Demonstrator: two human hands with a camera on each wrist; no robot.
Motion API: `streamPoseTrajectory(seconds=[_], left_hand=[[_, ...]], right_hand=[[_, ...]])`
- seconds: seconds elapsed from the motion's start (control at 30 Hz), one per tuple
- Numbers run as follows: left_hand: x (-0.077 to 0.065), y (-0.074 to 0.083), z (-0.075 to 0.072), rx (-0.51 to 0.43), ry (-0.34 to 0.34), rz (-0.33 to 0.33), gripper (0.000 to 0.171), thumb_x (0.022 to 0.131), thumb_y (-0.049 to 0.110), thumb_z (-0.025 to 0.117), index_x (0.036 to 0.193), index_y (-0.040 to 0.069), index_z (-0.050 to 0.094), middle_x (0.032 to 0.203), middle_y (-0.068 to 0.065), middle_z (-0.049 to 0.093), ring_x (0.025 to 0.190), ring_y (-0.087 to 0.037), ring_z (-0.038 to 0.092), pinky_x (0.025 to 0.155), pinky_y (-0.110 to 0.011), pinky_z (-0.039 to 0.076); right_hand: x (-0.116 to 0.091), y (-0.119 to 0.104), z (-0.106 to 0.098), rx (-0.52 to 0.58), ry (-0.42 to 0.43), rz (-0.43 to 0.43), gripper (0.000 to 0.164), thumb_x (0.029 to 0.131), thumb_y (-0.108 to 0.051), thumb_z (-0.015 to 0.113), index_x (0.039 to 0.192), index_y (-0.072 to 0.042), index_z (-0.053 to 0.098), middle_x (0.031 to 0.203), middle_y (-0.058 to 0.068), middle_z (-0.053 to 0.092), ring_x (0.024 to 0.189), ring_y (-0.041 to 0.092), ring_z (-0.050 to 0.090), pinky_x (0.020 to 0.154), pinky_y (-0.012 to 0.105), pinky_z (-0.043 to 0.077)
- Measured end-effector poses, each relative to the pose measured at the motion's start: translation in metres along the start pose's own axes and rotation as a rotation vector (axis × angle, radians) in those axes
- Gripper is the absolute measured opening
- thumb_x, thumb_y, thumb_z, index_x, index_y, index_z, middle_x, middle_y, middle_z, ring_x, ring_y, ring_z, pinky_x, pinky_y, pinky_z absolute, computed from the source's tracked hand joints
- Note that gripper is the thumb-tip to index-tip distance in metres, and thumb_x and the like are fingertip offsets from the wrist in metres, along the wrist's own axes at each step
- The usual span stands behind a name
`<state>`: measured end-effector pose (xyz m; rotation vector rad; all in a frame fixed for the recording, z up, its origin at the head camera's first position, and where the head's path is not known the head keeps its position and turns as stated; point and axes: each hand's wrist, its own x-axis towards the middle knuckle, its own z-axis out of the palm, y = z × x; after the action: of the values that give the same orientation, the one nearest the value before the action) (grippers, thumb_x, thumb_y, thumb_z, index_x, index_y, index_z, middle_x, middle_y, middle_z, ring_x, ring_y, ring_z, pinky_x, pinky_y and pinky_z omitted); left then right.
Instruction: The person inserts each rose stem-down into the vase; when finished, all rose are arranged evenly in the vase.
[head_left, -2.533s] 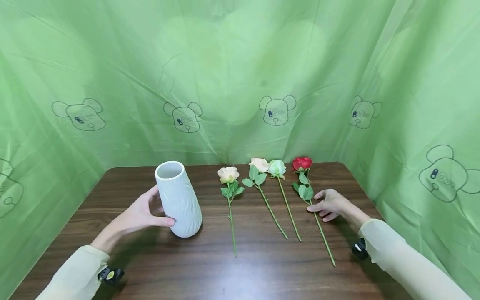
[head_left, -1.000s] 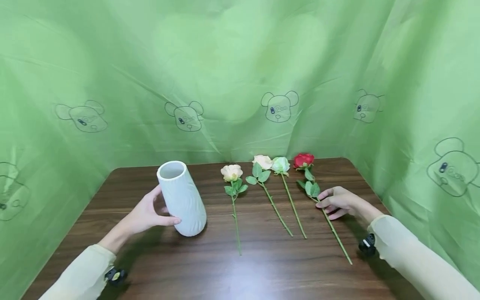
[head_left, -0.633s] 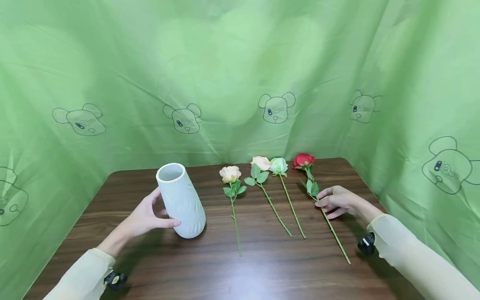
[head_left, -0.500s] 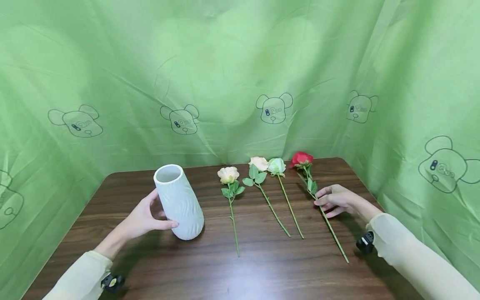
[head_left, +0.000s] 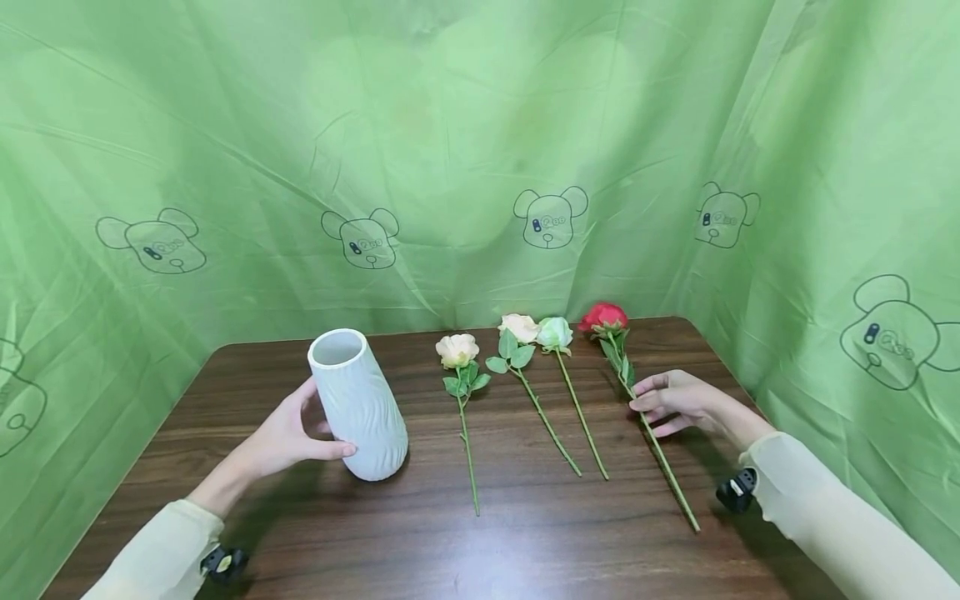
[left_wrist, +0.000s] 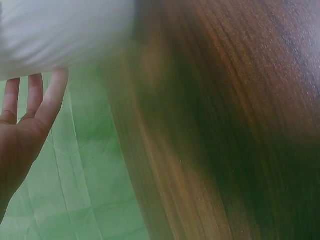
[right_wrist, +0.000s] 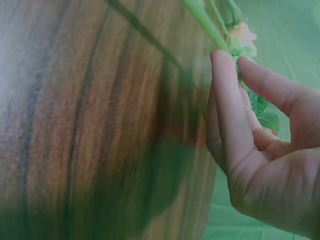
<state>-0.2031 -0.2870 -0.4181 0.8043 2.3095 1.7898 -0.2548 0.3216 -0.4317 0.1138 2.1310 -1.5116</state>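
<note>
On the left in the head view, a white vase (head_left: 363,412) with a rippled surface stands on the table, its mouth upward. My left hand (head_left: 288,433) grips its side, thumb in front and fingers partly hidden behind; the left wrist view shows fingertips against the vase (left_wrist: 65,30). To the right, my right hand (head_left: 678,404) pinches the green stem of a red rose (head_left: 604,317) below its leaves. In the right wrist view, thumb and finger of the right hand (right_wrist: 265,135) meet on the stem (right_wrist: 205,20). Whether the rose is lifted off the table is hard to tell.
Between the hands lie a cream rose (head_left: 457,352), a second pale rose (head_left: 519,327) and a pale green rose (head_left: 555,333), stems toward the person. Behind the brown wooden table (head_left: 360,550) hangs a green curtain (head_left: 450,167) with bear-head drawings.
The right hand has closed its pinch on the red rose's stem. That stem's lower end has swung right, and its leaves have turned. The left hand keeps its grip on the vase.
</note>
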Motion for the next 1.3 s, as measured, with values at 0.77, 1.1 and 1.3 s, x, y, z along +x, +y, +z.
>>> streamPoseTrajectory(seconds=[0.77,1.1,1.3], left_hand=[[-0.002,-0.001,-0.001,0.027,0.002,-0.013,0.094,0.074,-0.004,0.087,0.151,0.011,0.035,0.135,-0.018,0.054,0.113,-0.030,0.066,0.091,-0.045,0.059],[-0.002,-0.002,-0.001,0.024,0.009,-0.008,0.094,0.072,-0.005,0.088,0.149,0.012,0.037,0.135,-0.016,0.055,0.117,-0.027,0.064,0.092,-0.043,0.058],[-0.001,-0.002,-0.001,0.016,0.004,-0.003,0.093,0.072,-0.006,0.088,0.149,0.011,0.037,0.135,-0.017,0.055,0.113,-0.030,0.065,0.090,-0.047,0.059]], right_hand=[[-0.025,-0.040,0.008,0.152,-0.195,-0.125,0.016,0.101,-0.011,0.062,0.117,-0.009,0.058,0.103,0.002,0.072,0.092,0.020,0.070,0.082,0.044,0.062],[-0.033,-0.058,0.030,0.257,-0.282,-0.221,0.021,0.102,-0.004,0.058,0.122,-0.009,0.052,0.105,0.001,0.070,0.097,0.021,0.069,0.083,0.043,0.061],[-0.039,-0.071,0.044,0.352,-0.322,-0.265,0.020,0.103,-0.001,0.054,0.120,-0.011,0.058,0.112,0.001,0.071,0.105,0.024,0.069,0.087,0.043,0.060]])
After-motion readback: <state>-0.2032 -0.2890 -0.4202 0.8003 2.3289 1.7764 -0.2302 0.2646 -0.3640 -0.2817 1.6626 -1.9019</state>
